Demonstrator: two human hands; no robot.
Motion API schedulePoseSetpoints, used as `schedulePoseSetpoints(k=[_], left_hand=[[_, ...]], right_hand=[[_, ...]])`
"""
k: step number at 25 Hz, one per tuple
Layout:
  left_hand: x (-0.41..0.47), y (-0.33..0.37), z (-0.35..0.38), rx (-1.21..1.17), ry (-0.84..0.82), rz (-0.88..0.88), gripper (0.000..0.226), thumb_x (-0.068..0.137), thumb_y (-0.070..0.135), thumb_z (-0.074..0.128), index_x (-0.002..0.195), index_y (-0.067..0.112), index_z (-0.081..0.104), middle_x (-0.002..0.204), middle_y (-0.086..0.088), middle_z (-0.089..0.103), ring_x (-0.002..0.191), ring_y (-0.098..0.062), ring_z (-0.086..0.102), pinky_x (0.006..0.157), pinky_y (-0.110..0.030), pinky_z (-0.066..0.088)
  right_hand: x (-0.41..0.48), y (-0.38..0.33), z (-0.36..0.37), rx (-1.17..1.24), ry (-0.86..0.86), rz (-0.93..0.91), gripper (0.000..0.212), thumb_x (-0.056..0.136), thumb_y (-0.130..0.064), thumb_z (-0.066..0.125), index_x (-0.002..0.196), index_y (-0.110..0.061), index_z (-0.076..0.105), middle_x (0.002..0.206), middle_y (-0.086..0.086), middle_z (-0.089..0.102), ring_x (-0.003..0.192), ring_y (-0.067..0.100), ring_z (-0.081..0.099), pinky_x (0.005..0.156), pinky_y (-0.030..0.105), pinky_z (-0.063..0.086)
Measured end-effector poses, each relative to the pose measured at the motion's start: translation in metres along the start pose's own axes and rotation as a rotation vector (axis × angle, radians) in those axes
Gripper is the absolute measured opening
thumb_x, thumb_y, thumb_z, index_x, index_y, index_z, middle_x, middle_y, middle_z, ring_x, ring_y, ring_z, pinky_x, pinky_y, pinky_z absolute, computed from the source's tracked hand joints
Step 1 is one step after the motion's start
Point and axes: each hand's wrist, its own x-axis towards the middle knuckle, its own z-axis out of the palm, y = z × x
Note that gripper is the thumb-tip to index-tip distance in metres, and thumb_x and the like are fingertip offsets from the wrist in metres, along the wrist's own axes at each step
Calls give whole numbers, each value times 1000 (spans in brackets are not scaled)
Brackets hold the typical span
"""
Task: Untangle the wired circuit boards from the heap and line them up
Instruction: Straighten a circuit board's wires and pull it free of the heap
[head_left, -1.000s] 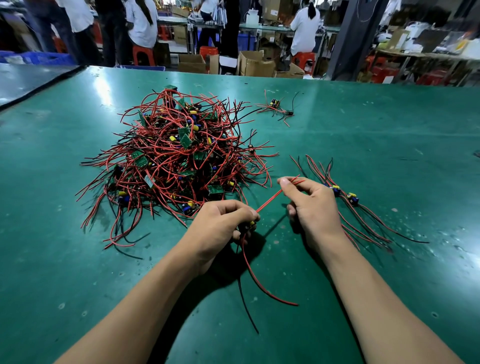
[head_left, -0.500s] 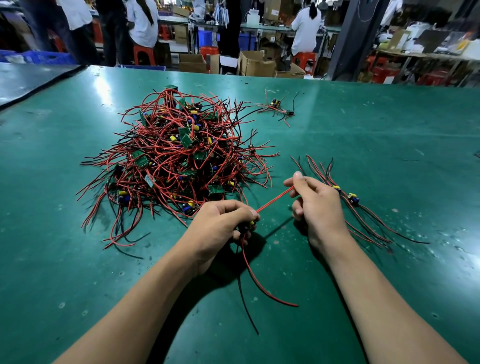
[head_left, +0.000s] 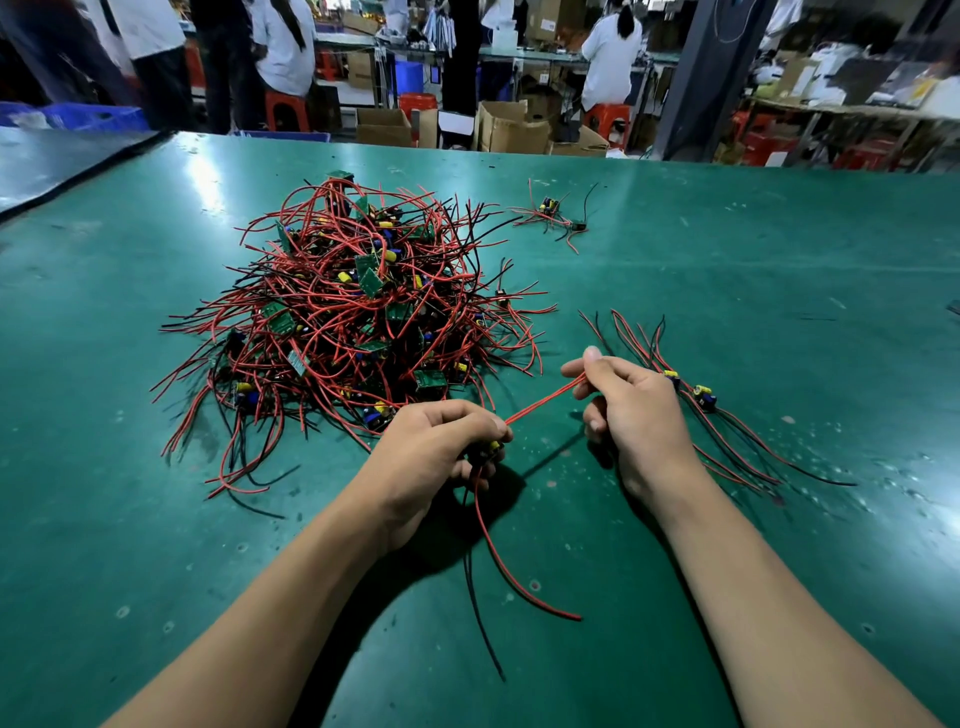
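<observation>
A big heap (head_left: 353, 322) of small green circuit boards with red and black wires lies on the green table (head_left: 727, 312), left of centre. My left hand (head_left: 431, 457) grips one small board at the heap's near edge; its red and black wires (head_left: 498, 561) trail toward me. My right hand (head_left: 628, 410) pinches a red wire (head_left: 545, 397) of that board, stretched taut between both hands. Just right of my right hand lie a few boards in a row (head_left: 696, 395), their wires spread out.
A small separate tangle of boards (head_left: 553, 215) lies at the back, right of the heap. A dark mat (head_left: 57, 161) covers the far left corner. Beyond the far edge stand people, red stools and cardboard boxes (head_left: 509, 130).
My right hand has slid along the red wire to the right and slightly up, pulling it straighter. My left hand has stayed in place on the board.
</observation>
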Motion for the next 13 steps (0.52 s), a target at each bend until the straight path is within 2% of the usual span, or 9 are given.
schedulePoseSetpoints(k=[5, 9, 13], left_hand=[[1, -1, 0, -45, 22, 4, 13, 87, -1, 63, 76, 1, 70, 63, -8, 63, 50, -15, 56, 46, -21, 48], [1, 0, 1, -52, 23, -1, 11, 87, -1, 64, 79, -1, 71, 64, -8, 63, 51, -15, 57, 47, -22, 49], [0, 0, 1, -47, 31, -5, 9, 88, 1, 64, 83, -4, 71, 66, -9, 64, 53, -16, 58, 48, -23, 50]], right_hand=[[-2, -8, 1, 235, -11, 56, 27, 92, -38, 67, 81, -16, 78, 66, -8, 60, 40, 8, 39, 41, 19, 32], [-3, -9, -1, 254, 24, 116, 31, 90, -42, 69, 96, -11, 72, 69, -5, 62, 42, 8, 41, 42, 19, 34], [-3, -11, 0, 252, 55, 137, 25, 94, -39, 67, 94, -14, 67, 75, 1, 61, 41, 9, 41, 40, 20, 34]])
